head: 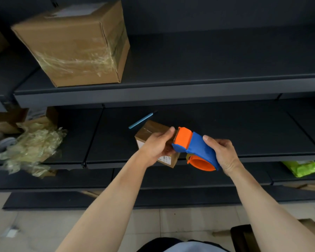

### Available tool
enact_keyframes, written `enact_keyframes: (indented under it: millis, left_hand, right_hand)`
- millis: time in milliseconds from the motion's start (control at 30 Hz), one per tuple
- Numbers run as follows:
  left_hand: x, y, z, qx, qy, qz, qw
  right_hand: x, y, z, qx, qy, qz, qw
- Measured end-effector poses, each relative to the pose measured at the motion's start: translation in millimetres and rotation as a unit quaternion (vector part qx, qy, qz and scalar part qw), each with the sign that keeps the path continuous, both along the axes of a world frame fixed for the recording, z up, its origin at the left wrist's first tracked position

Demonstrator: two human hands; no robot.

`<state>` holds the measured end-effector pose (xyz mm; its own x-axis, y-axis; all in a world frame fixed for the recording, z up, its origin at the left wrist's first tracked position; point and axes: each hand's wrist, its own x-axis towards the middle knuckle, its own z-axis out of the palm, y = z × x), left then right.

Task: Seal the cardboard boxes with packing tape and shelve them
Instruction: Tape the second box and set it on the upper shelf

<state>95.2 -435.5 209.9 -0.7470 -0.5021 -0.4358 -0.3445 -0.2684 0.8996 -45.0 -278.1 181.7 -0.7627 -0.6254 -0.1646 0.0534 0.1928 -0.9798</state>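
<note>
As left hand (157, 146) grips box (150, 130), right (224, 154) grips dispenser (198, 147).

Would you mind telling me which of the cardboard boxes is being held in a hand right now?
The small cardboard box, gripped by the left hand beside the tape dispenser. The large taped box sits untouched on the upper shelf.

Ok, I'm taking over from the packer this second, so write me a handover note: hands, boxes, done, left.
Left hand holds the small box at the front edge of the middle shelf.
Right hand grips the tape dispenser, orange head against that box.
Done: the large box, taped, sits on the upper shelf.
Left: finish taping the small box, then shelve it.
</note>
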Motion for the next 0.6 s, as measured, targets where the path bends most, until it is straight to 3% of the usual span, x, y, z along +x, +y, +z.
enact_keyframes:
  millis: [133,333,467,600]
  left_hand:
    - [-4.5,4.5,-4.3,0.075,0.032,0.066,0.994]
    - [-9.1,-15.1,-4.7,-0.017,-0.029,0.11,0.993]
    - [9.5,-72.7,0.0,-0.039,-0.02,0.209,0.977]
    - [21.4,-98.1,-5.4,-0.037,-0.056,0.159,0.985]
  right_hand:
    - [0.2,-1.4,5.2,0.001,0.02,0.013,1.0]
    - [-9.1,-7.7,19.3,0.082,0.118,0.103,0.984]
    - [-39.9,17.7,24.8,0.167,0.175,0.077,0.967]
    - [-48.6,32.1,17.8,0.219,0.173,0.082,0.957]
